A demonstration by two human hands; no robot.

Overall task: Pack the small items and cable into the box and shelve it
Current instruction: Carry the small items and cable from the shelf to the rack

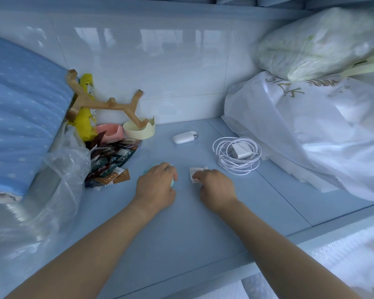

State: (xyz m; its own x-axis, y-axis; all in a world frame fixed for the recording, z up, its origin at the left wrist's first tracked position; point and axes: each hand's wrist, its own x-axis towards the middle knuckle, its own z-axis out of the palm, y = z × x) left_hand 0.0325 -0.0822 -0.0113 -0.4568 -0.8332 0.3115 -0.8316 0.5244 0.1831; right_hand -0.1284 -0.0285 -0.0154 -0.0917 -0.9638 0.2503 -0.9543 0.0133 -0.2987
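On the light blue shelf (181, 223), my left hand (156, 184) is closed over a small teal object (172, 182), mostly hidden under the fingers. To its right, my right hand (216, 186) pinches a small white paper packet (195, 172) lying on the shelf. Further back lies a white oval device (184, 137). A coiled white cable with a charger plug (238, 155) rests to the right. No box is in view.
Dark snack packets (111, 162) lie left of my left hand, beside clear plastic wrap (58, 169) and a blue padded bundle (20, 117). A wooden stand (99, 104), yellow bag, pink and cream dishes (138, 129) stand at the back. Large white bags (311, 130) fill the right.
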